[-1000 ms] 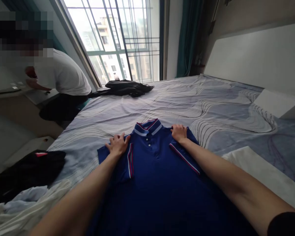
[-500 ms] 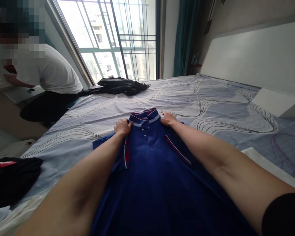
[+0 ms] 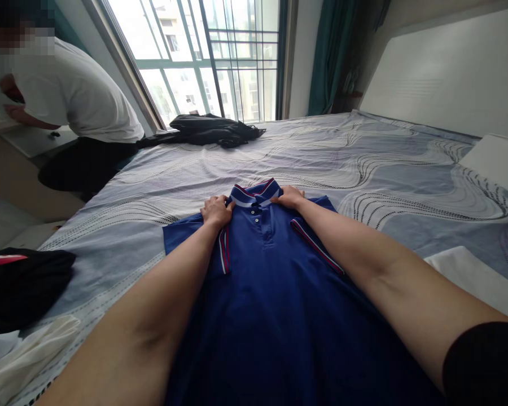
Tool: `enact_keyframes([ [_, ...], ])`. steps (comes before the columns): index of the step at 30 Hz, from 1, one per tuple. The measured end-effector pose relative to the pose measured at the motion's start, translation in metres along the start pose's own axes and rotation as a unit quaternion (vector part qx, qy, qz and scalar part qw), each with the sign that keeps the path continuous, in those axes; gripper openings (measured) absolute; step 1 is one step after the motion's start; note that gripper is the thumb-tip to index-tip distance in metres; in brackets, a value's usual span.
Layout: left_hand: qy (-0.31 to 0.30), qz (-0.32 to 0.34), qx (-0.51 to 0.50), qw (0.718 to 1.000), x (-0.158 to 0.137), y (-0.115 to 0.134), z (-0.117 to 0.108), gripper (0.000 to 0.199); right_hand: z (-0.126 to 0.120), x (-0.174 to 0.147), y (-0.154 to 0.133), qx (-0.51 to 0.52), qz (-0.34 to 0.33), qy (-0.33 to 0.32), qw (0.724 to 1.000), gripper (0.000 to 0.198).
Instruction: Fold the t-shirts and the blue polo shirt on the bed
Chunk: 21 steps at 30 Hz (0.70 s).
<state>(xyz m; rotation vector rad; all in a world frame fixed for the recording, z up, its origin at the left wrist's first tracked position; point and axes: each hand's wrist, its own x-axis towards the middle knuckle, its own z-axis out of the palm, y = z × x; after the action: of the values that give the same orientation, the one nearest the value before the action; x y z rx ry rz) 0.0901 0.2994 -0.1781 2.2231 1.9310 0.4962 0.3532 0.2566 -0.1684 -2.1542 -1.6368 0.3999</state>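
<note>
A blue polo shirt (image 3: 271, 293) lies front side up on the bed, its collar (image 3: 256, 193) pointing away from me. The collar and sleeve cuffs carry red and white stripes, and two pale buttons show on the placket. My left hand (image 3: 217, 211) grips the shoulder just left of the collar, thumb on top. On the other side, my right hand (image 3: 290, 197) pinches the fabric close to the collar's right edge. Both sleeves are folded in over the body beneath my forearms. The shirt's lower hem runs out of view.
Patterned bedding (image 3: 313, 163) covers the bed. Dark clothes (image 3: 211, 131) lie at its far edge, a black garment (image 3: 25, 287) and cream cloth (image 3: 38, 344) at left, white cloth (image 3: 478, 276) at right. A person in a white shirt (image 3: 88, 90) bends over a desk at left.
The view has tilted down and shifted slightly left. The shirt's shoulders lie flatter on the bed, and my right hand sits closer against the collar. Both hands keep their hold.
</note>
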Motion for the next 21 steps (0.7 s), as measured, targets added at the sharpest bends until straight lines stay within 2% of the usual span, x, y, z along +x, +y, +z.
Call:
enact_keyframes([
  [3,-0.01,0.005,-0.011,1.0,-0.004,0.006,-0.007,0.038,-0.003,-0.008,-0.006,-0.002,0.012,-0.003,1.0,0.034],
  [5,0.0,-0.001,-0.042,0.999,-0.008,0.011,-0.022,0.033,-0.017,-0.016,-0.011,0.027,-0.014,0.008,1.0,0.031],
  [7,0.045,0.022,-0.081,0.995,-0.015,0.014,-0.044,0.031,-0.039,-0.03,-0.017,0.05,-0.084,0.054,0.994,0.033],
  [10,0.134,0.132,-0.118,0.975,-0.041,0.008,-0.088,0.034,-0.083,-0.072,-0.021,0.021,-0.206,0.123,0.971,0.036],
  [11,0.149,0.167,-0.119,0.967,-0.057,0.003,-0.103,0.034,-0.097,-0.091,-0.021,0.001,-0.235,0.124,0.964,0.036],
  [13,0.138,0.218,-0.096,0.962,-0.096,-0.013,-0.131,0.034,-0.122,-0.137,-0.015,-0.037,-0.273,0.086,0.958,0.034],
  [16,0.058,0.308,-0.031,0.949,-0.173,-0.037,-0.161,0.027,-0.142,-0.215,0.002,-0.074,-0.31,-0.014,0.948,0.028],
  [18,-0.001,0.402,-0.01,0.916,-0.228,-0.049,-0.171,0.024,-0.141,-0.268,0.017,-0.082,-0.358,-0.047,0.929,0.028],
  [21,-0.058,0.5,0.011,0.864,-0.301,-0.058,-0.171,0.027,-0.119,-0.34,0.041,-0.099,-0.452,-0.032,0.886,0.03],
])
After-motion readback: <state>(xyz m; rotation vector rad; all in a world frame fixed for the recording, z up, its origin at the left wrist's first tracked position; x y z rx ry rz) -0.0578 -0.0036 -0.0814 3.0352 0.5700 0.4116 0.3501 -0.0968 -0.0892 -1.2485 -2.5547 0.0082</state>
